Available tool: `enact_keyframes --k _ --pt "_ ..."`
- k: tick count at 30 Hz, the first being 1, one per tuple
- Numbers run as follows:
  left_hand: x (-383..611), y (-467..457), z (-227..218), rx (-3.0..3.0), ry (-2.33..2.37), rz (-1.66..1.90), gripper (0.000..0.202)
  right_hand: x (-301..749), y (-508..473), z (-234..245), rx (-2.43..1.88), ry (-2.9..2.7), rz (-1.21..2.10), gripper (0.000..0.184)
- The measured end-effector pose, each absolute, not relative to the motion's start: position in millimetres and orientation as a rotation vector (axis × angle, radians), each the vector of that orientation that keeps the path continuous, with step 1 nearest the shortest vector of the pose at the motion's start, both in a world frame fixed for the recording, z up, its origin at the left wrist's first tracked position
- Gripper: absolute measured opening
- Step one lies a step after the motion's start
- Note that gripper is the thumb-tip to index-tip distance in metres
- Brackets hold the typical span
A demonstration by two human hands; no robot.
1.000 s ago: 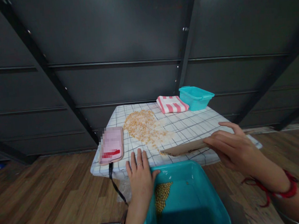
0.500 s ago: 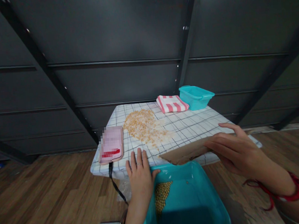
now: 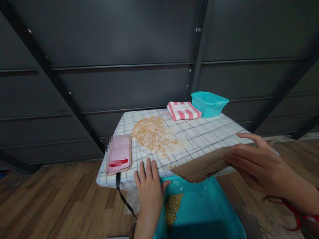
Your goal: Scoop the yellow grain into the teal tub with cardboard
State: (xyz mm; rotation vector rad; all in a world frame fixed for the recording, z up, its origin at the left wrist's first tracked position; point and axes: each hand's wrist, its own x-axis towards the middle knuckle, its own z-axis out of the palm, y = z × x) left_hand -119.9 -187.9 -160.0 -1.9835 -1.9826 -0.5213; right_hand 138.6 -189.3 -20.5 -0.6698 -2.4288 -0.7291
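My right hand (image 3: 257, 165) grips a brown piece of cardboard (image 3: 199, 166) by its right end, holding it tilted over the near table edge, above a large teal bin (image 3: 210, 218). The bin sits below the table edge and holds a small heap of yellow grains (image 3: 173, 207). My left hand (image 3: 150, 187) grasps the bin's far left corner, fingers flat on the checked tablecloth (image 3: 204, 134) and thumb on the rim. A spread of loose yellow grains (image 3: 153, 134) lies on the cloth just beyond both hands.
A pink phone (image 3: 119, 154) with a black strap lies at the table's near left corner. A red-and-white striped cloth (image 3: 183, 110) and a small teal container (image 3: 209, 103) stand at the far right. Behind is a dark panelled wall; wooden floor surrounds the table.
My right hand has pulled the cardboard toward me and tipped it up, so its front edge now hangs over the bin. The left hand has not moved.
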Motion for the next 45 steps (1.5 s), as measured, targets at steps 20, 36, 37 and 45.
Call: enact_keyframes --k 20,36,37,45 --pt "-120 -187 -162 -1.949 -1.926 -0.533 0.062 151 -193 -20 -0.679 -2.449 -0.783 0.030" --pt "-120 -189 -164 -1.965 -1.939 -0.556 0.061 151 -186 -23 -0.687 -2.450 -0.812 0.029" --pt "-120 -189 -164 -1.966 -1.942 -0.554 0.061 152 -186 -22 -0.691 -2.449 -0.812 0.028" --pt "-120 -189 -162 -1.978 -1.963 -0.551 0.061 156 -182 -27 -0.738 -2.454 -0.830 0.028"
